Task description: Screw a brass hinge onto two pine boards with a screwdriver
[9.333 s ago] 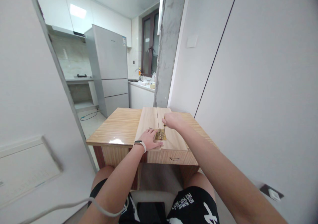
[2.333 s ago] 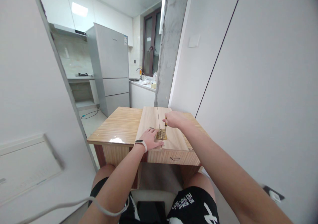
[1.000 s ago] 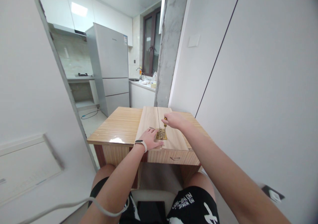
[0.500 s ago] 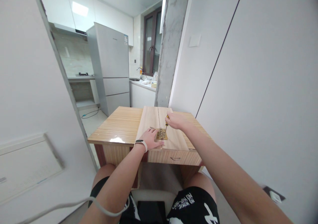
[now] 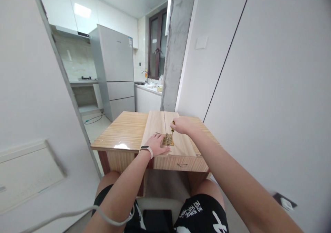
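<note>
Over paired boards (image 5: 155, 121): right hand (image 5: 181, 125) closed round screwdriver (image 5: 172, 126), left hand (image 5: 155, 145) spread, holding nothing visible. Off-axis pressure could skid the tip off the hinge (image 5: 169, 140).

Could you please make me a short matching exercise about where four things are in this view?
Things:
1. Screwdriver
2. Hinge
3. Wristband
4. Fridge

Places:
A. Around the left wrist
B. Lying across the seam between two boards
C. Standing in the background
D. Held in the right grip

Pairs: 1-D, 2-B, 3-A, 4-C
</note>
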`<state>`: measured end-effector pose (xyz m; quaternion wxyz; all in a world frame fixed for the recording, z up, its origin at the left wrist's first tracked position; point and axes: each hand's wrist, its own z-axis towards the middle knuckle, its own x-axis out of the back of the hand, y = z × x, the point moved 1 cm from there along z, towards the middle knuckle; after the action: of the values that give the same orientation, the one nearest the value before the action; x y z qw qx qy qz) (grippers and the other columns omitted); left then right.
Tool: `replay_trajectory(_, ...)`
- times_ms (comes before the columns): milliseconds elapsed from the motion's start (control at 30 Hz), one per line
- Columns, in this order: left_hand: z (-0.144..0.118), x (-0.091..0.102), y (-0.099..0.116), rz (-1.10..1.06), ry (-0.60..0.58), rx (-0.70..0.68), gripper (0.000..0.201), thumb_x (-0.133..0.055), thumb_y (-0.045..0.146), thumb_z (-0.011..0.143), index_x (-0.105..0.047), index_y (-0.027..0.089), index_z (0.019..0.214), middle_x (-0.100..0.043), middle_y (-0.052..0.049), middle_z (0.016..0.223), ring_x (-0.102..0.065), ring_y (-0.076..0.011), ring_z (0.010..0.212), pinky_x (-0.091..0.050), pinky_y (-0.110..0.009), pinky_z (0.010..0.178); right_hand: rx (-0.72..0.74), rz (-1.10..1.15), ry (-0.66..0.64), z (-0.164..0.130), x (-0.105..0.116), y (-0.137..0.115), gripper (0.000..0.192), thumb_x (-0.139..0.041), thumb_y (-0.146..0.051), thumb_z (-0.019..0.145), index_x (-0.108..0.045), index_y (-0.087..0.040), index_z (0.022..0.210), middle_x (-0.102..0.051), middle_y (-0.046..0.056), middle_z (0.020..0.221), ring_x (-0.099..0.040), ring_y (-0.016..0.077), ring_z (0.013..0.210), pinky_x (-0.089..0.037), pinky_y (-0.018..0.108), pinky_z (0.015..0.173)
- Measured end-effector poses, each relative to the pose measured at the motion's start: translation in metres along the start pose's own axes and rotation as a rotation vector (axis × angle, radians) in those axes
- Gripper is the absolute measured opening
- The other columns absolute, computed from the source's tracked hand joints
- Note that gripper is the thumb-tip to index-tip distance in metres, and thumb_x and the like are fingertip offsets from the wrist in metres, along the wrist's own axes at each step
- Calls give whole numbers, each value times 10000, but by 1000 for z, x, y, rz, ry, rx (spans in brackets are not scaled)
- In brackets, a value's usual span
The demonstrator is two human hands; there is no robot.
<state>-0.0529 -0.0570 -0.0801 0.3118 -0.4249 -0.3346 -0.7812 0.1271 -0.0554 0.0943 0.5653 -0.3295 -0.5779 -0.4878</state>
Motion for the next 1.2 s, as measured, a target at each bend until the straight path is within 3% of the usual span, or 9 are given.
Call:
replay_trajectory(233,0,2,3,4,-4,9,904,-538,825,803,-477,218,1469,-582,-125,1384,-473,-339,1309,-366,-484,1119,-129,44,30,-2,-2,-4,464,-392,-416,989,-761,-149,1071,-739,192,1104,-690,290,1046,-479,328,846)
replay_trajectory(467,0,1,1,-3,10,-4,907,-541,821,804,-474,210,1470,-588,-129,1369,-482,-337,1298,-370,-480,1120,-28,38,70,-5,-5,-3,471,-322,-448,1034,-644,-165,1230,-714,171,1171,-677,284,1054,-475,360,862)
replay_trajectory(667,1,1,1,-7,8,0,893,-548,819,801,-480,223,1463,-591,-122,1371,-484,-338,1297,-366,-483,1122,0,21,54,-5,-4,-1,473,-356,-492,1030,-692,-175,1133,-727,162,1132,-675,276,1063,-470,339,866)
replay_trajectory(1000,0,1,1,-5,-1,7,891,-541,819,804,-475,228,1467,-581,-123,1381,-479,-335,1304,-365,-483,1123,-182,42,74,0,-10,-8,529,-338,-504,1022,-739,-164,1086,-737,173,1109,-680,275,1062,-470,322,871)
replay_trajectory(1200,0,3,2,-14,-13,14,909,-537,831,796,-466,230,1475,-580,-127,1378,-473,-338,1308,-361,-491,1123,-83,81,67,-1,-10,-6,470,-323,-491,1050,-614,-182,1252,-696,149,1216,-660,257,1082,-464,323,862)
